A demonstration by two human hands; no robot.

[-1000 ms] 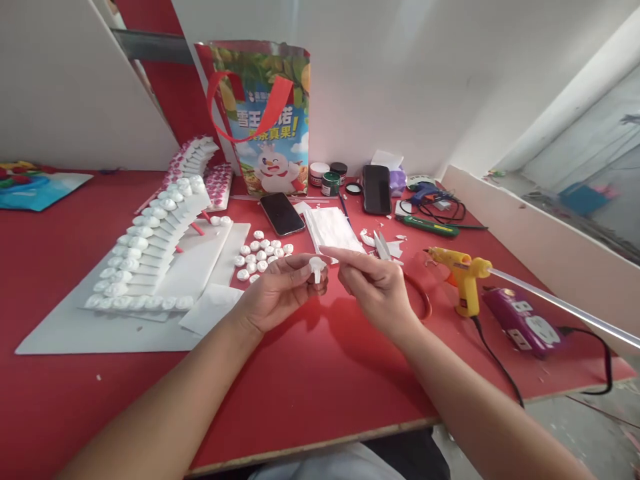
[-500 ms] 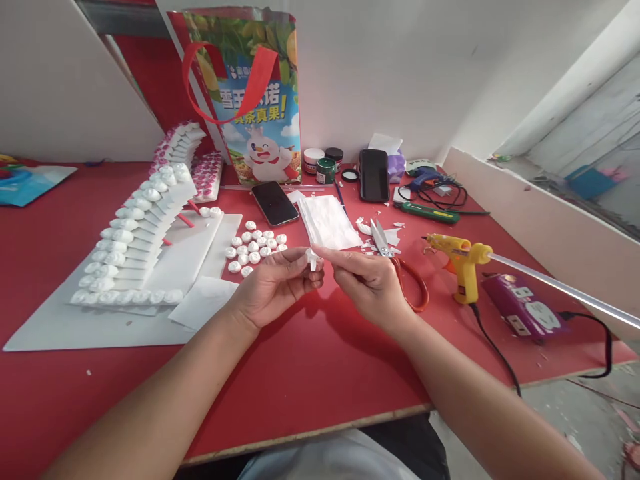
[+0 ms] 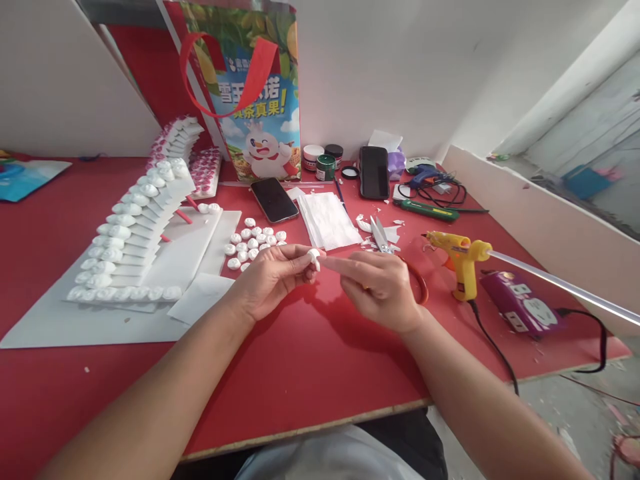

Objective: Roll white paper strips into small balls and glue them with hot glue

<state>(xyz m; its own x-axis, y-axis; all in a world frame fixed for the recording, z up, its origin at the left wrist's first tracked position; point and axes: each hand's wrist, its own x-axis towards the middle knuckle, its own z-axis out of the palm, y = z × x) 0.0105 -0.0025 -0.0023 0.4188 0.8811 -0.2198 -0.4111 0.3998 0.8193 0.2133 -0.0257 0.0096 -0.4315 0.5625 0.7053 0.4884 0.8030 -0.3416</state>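
Observation:
A small white paper piece (image 3: 315, 258) is pinched between the thumb and fingers of my left hand (image 3: 273, 277). My right hand (image 3: 380, 283) has its index finger stretched out, the tip at the piece's right side; its other fingers are curled, with nothing visible in them. Behind my left hand lies a group of small white rosettes (image 3: 249, 241). White paper sheets (image 3: 330, 220) lie flat beyond both hands. Scissors (image 3: 381, 235) with red handles rest behind my right hand, which partly hides them.
On the left, a stepped white model (image 3: 135, 250) edged with rosettes stands on a board (image 3: 45, 330). Around the back are a bag (image 3: 260, 100), a phone (image 3: 275, 200), jars (image 3: 326, 167) and a black device (image 3: 374, 173). A yellow glue gun (image 3: 465, 263) and purple power box (image 3: 523, 303) are right.
The white piece has turned in my left fingers, its hanging strip now less visible. My right hand has shifted slightly right, its index finger straighter. The camera view has moved slightly.

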